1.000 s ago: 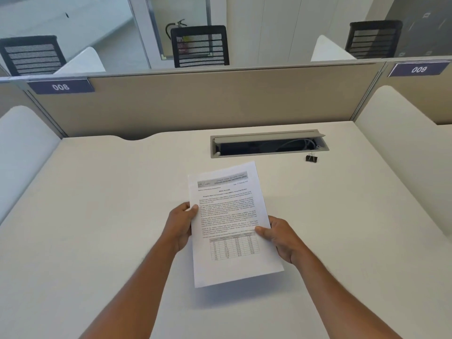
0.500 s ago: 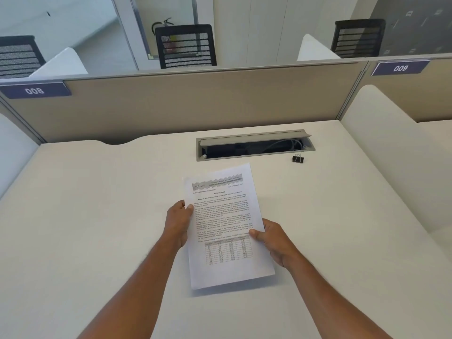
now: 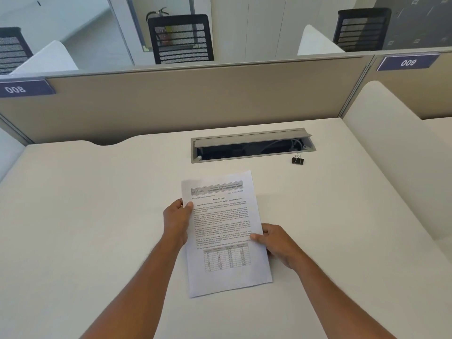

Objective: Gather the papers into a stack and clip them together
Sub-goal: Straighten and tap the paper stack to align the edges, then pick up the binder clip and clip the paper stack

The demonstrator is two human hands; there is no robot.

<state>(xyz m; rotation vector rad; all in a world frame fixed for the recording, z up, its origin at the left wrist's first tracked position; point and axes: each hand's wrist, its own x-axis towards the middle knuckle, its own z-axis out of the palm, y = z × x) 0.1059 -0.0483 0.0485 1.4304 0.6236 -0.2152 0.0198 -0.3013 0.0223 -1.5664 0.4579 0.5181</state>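
Seen from the head camera: papers (image 3: pixel 226 233) held as one stack between both hands, low over the white tabletop (image 3: pixel 97 216). Left hand (image 3: pixel 177 222) gripping the left edge near the top, thumb on the printed page. Right hand (image 3: pixel 278 244) gripping the right edge, lower down. Binder clip (image 3: pixel 297 160) lying well apart, beyond the right hand, just beside the open cable tray (image 3: pixel 252 145).

Head view, angled down over desk (image 3: pixel 97 216)
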